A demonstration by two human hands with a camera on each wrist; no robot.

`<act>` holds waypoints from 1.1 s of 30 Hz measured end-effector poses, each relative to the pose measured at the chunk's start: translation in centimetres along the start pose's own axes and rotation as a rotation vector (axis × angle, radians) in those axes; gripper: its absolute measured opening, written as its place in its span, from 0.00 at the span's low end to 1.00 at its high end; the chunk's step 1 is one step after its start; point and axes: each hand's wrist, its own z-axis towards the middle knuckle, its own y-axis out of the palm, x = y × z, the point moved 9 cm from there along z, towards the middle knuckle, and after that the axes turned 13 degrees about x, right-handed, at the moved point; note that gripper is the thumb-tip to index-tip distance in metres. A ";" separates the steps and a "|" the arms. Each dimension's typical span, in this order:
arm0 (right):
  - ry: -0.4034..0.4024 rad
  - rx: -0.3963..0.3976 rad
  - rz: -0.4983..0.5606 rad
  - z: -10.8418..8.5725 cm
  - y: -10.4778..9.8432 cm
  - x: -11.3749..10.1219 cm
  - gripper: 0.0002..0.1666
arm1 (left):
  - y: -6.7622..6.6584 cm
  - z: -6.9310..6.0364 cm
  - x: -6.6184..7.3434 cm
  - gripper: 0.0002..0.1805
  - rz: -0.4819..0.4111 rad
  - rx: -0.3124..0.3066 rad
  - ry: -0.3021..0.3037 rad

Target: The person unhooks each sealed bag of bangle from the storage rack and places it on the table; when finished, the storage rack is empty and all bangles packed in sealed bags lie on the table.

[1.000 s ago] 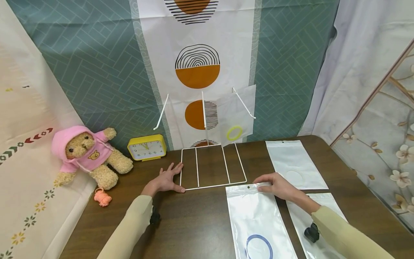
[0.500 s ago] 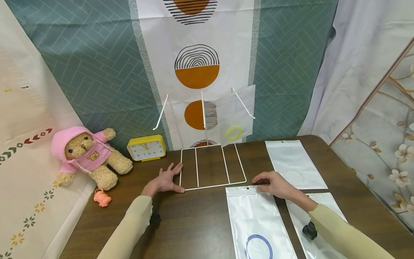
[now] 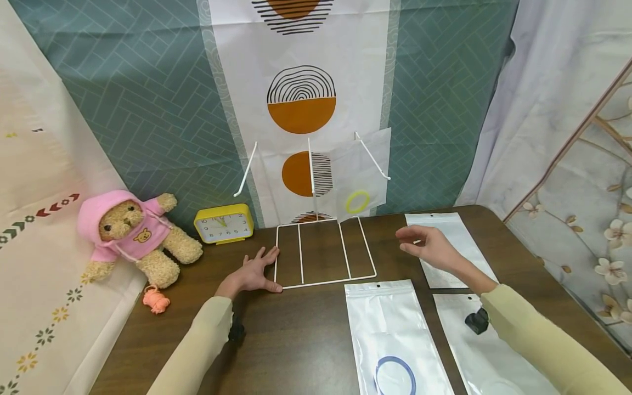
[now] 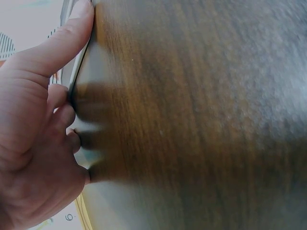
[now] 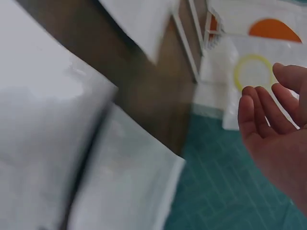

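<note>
Our left hand (image 3: 254, 272), spread, touches rack (image 3: 326, 283) | right hand (image 3: 428, 247) loose, empty | likely fetching a bag (image 3: 455, 232); next needs a pinch

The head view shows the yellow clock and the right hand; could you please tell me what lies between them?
In the head view, the base of the white wire rack lies between the yellow clock and the right hand.
</note>
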 end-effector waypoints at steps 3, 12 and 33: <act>0.000 0.028 0.053 1.8 -1.8 -0.8 0.19 | -0.1 0.0 0.2 0.61 -0.005 -0.004 0.001; -0.047 0.110 0.286 7.7 -6.5 -4.0 0.21 | -0.2 -0.2 0.3 0.61 -0.002 0.001 0.002; 0.068 0.152 0.333 16.0 -10.0 -5.2 0.27 | -0.2 -0.1 0.0 0.61 0.015 0.006 0.011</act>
